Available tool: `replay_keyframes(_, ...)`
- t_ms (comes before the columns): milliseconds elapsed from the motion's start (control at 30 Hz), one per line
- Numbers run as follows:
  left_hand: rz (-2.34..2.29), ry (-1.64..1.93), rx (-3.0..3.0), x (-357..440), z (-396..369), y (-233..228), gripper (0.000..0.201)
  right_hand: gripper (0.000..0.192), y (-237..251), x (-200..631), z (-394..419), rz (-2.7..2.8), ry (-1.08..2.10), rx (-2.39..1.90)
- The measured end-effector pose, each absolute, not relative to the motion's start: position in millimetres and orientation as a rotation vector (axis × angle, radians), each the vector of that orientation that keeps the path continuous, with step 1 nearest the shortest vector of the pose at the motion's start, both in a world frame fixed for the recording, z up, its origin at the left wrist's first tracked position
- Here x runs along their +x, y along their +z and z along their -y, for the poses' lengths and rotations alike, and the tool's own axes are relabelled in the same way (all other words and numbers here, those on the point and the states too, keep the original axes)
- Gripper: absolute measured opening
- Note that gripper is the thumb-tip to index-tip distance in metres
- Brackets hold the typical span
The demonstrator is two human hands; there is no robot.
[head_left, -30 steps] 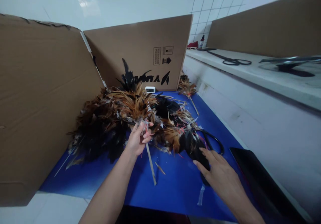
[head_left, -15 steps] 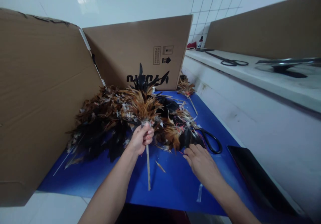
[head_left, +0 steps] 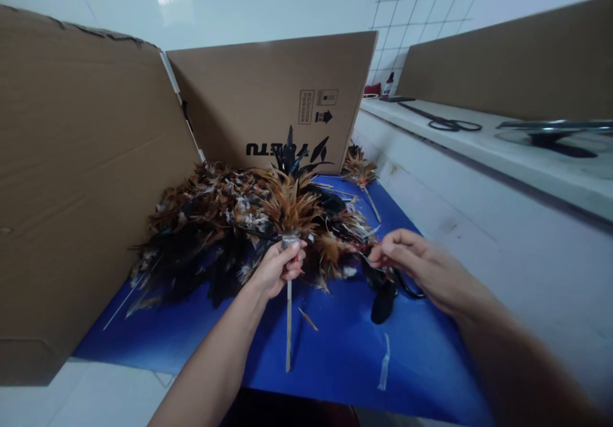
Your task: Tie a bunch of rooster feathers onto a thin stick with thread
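Observation:
My left hand (head_left: pixel 282 266) is closed round the wooden stick (head_left: pixel 288 331) of a feather duster (head_left: pixel 290 207), just under its brown and black feathers. Clear wrapping shows at the feather base, and a bit of red string pokes out at my fingers. To the right, my right hand (head_left: pixel 407 254), slightly blurred, pinches red string (head_left: pixel 361 247) with feathers on it. A dark feather (head_left: pixel 384 302) hangs below those fingers. Behind both hands lies a heap of loose brown and black feathers (head_left: pixel 205 203). A black scissor handle (head_left: pixel 410 286) is partly hidden behind my right hand.
Cardboard panels (head_left: pixel 86 191) stand left and behind the blue table (head_left: pixel 335 357). Another feather duster (head_left: pixel 360 168) lies at the back right. A clear plastic strip (head_left: pixel 384 363) and a wood splinter (head_left: pixel 308 318) lie in front. Scissors (head_left: pixel 445 122) rest on the white ledge (head_left: pixel 483 140).
My right hand has risen and moved right from the feathers near the scissors, pulling red string and dark feathers along. My left hand still holds the feather duster in much the same place.

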State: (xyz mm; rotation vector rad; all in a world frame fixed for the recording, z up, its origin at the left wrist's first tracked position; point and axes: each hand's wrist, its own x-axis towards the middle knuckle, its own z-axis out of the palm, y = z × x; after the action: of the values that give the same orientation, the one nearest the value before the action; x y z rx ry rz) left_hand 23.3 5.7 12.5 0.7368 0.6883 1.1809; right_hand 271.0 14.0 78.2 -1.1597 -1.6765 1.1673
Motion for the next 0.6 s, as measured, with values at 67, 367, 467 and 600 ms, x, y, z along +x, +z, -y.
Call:
replay_keyframes(67,-0.699,1.178,0.743,23.1,-6.4,10.9,0.037,0.021,93.9,269.2,-24.7,1.565,1.244,-1.121)
replay_keyframes(367,-0.671,1.189,0.754,23.9,-8.2,7.7,0.030,0.016,170.6,243.5,-53.4,1.483,1.202,-1.059)
replay_keyframes(467,-0.689,1.208,0.765,24.6,-8.3,7.9,0.031,0.022,195.8,235.1,-53.5,1.552,1.110,-1.058)
replay_keyframes(600,-0.739,1.253,0.772,25.2,-10.3,6.3,0.035,0.028,226.9,234.3,-50.8,1.614,1.025,-0.927)
